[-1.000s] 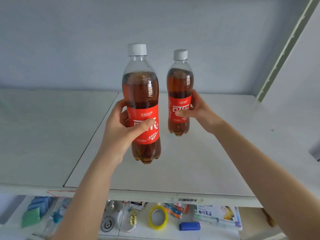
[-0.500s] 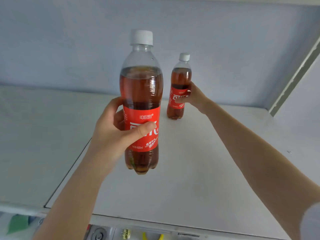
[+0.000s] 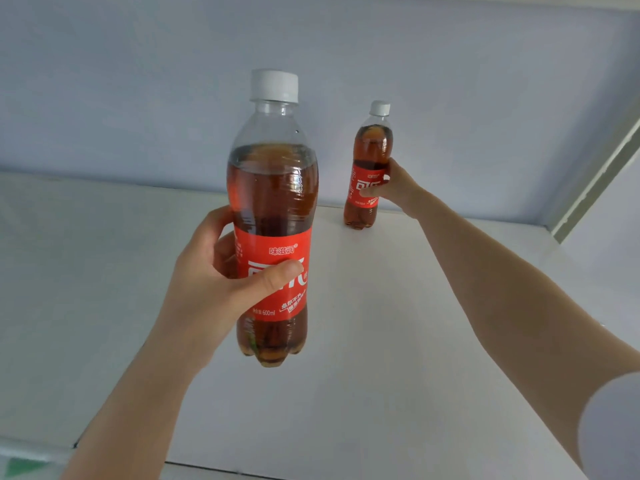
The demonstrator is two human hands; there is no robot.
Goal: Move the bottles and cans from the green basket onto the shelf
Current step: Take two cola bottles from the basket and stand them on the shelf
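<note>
Two cola bottles with red labels and white caps are in view. My left hand [image 3: 221,275] grips the near bottle [image 3: 273,188] around its label and holds it upright above the white shelf [image 3: 398,341]. My right hand [image 3: 394,188] is stretched far back and wraps the far bottle [image 3: 370,150] at its label. That bottle stands upright with its base on the shelf near the back wall. The green basket is out of view.
The shelf's back wall [image 3: 138,98] is pale blue-grey. A slotted metal upright [image 3: 595,174] runs along the right side. A seam divides the shelf board from a second board [image 3: 69,271] on the left. The shelf's front edge [image 3: 34,452] lies at the bottom left.
My right hand has carried its bottle farther back and set its base on the shelf near the wall. The left bottle has come closer to the camera, and the view has tilted upward.
</note>
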